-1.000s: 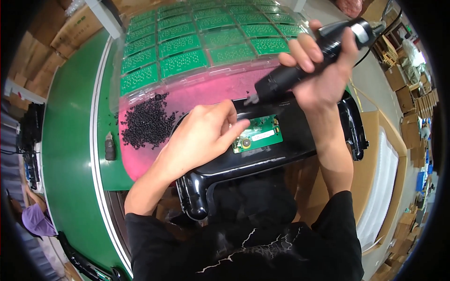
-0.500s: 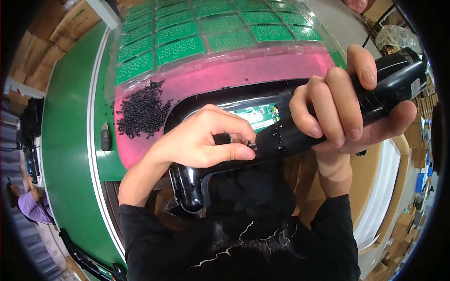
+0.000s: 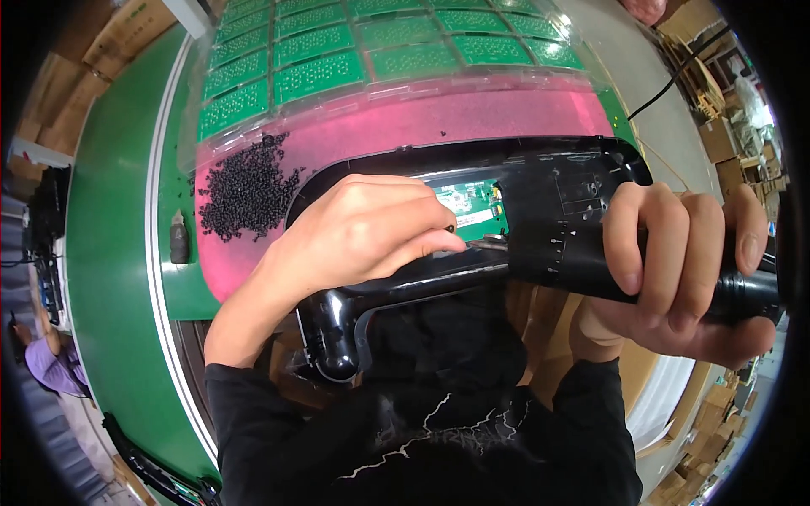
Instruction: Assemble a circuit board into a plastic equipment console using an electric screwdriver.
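My right hand [image 3: 683, 253] is wrapped round a black electric screwdriver [image 3: 540, 257] with a marked collar, lying almost level and pointing left. A thin metal bit [image 3: 492, 242] sticks out of its nose. The thumb and fingers of my left hand [image 3: 363, 228] are pinched together at the bit's tip. A tiny dark piece [image 3: 450, 228] shows at these fingertips, too small to name. Beneath both hands lies a glossy black plastic housing [image 3: 337, 333], partly covered by them. In its opening a green circuit board [image 3: 481, 202] shows, with my left hand hiding part of it.
A heap of small black screws [image 3: 249, 190] lies on the pink mat [image 3: 371, 126], left of the housing. Beyond it, clear trays hold rows of green circuit boards [image 3: 316, 76]. A small dark bottle [image 3: 179, 240] stands on the green table [image 3: 110, 219]. Someone in purple [image 3: 55, 367] is at far left.
My right hand has drawn the screwdriver right and toward me, turning it more level, so its nose is now apart from my left fingers. My left hand stays pinched near the board.
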`<state>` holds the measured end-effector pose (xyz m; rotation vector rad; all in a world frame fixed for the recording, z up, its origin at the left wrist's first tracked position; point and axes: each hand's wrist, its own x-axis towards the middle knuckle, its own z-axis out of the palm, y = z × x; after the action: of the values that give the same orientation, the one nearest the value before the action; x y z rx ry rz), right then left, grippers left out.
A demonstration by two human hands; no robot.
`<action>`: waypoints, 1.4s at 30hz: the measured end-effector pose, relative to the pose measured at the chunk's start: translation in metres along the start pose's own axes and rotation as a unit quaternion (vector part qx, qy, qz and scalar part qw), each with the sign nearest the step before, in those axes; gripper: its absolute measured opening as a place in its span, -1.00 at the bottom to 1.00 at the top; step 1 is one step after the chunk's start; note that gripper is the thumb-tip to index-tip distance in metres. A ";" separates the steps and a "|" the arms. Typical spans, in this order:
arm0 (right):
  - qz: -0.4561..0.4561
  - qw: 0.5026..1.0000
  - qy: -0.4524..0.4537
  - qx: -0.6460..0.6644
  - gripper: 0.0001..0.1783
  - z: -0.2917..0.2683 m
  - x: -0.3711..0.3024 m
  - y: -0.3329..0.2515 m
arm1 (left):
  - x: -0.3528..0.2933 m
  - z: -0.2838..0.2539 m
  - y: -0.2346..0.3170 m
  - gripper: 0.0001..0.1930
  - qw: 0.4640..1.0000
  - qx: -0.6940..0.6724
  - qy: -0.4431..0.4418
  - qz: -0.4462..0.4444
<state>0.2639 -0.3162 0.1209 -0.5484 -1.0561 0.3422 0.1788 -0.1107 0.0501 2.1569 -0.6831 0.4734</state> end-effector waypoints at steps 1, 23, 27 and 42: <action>-0.002 1.000 -0.004 0.007 -0.55 0.001 0.001 0.001 | 0.000 0.000 0.000 -0.84 1.000 0.005 0.005 0.005; 0.058 0.991 -0.043 -0.113 -0.46 -0.031 0.001 0.018 | -0.002 0.004 -0.005 -0.92 0.989 0.028 0.017 -0.145; 0.110 0.980 0.057 -0.158 -0.46 -0.041 -0.008 0.034 | -0.002 0.000 -0.006 -0.93 0.991 0.053 -0.020 -0.122; 0.168 0.961 0.022 -0.217 -0.61 -0.052 0.001 0.050 | -0.003 -0.002 -0.003 -0.87 0.960 0.108 -0.158 -0.205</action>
<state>0.3101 -0.2883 0.0735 -1.1330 -0.9977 0.3954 0.1783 -0.1067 0.0479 2.5297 -0.3400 -0.0222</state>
